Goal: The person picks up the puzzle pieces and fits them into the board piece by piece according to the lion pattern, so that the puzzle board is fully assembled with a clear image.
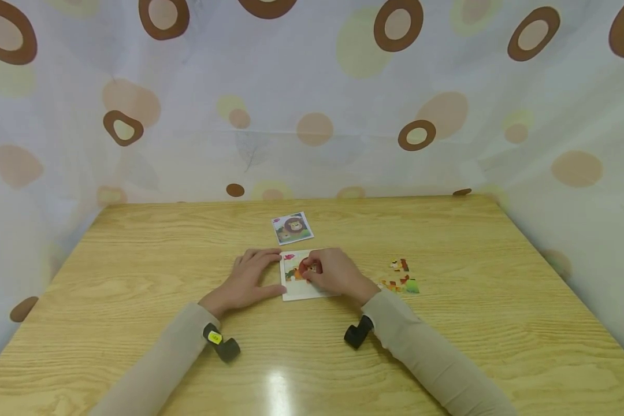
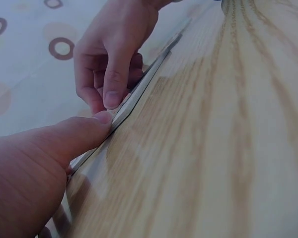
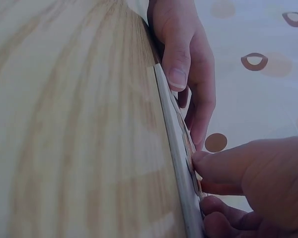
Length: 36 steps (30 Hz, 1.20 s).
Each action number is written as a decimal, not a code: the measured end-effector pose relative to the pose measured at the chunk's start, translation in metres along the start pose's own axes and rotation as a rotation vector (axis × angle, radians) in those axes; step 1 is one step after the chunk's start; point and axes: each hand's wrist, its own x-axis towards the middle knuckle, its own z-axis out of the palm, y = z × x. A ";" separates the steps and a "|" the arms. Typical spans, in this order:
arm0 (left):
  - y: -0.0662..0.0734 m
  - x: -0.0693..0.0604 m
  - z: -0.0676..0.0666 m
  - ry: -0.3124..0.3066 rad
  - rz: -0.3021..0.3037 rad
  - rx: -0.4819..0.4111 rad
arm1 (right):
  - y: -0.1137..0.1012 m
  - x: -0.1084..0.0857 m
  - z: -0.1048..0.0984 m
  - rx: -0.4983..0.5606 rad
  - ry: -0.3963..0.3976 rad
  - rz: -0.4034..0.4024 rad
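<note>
A white-framed jigsaw board (image 1: 307,292) lies on the table, its upper part filled with a picture of animals. At its left edge rests my left hand (image 1: 247,281), fingers spread and fairly straight, thumb near the lower corner. My right hand (image 1: 338,273) is over the board, its thumb and curled fingers pinching a puzzle piece against the picture; the fingers mostly hide that piece. In the right wrist view, the right thumb (image 3: 223,166) is at the surface of the board, seen edge-on. The left wrist view shows the left thumb (image 2: 82,139) touching the board's rim.
Behind the board lies a square picture card (image 1: 293,229) showing a lion. Loose puzzle pieces (image 1: 409,285) are scattered to the right, beyond the right wrist. A patterned curtain (image 1: 312,86) surrounds the back and sides of the wooden table (image 1: 161,254).
</note>
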 end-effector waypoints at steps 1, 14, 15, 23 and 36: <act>0.000 0.000 0.000 0.003 0.005 0.004 | -0.001 0.000 0.000 -0.002 -0.001 -0.001; 0.002 0.000 -0.002 0.012 0.021 0.002 | -0.011 0.001 0.001 -0.137 -0.035 0.028; 0.002 0.000 -0.002 0.012 0.021 0.001 | -0.013 0.001 0.001 -0.162 -0.043 0.015; 0.001 0.000 0.000 0.014 0.022 0.005 | -0.018 -0.001 -0.004 -0.209 -0.085 -0.051; -0.002 0.000 0.002 0.020 0.026 0.012 | -0.001 0.000 -0.002 0.009 -0.058 -0.029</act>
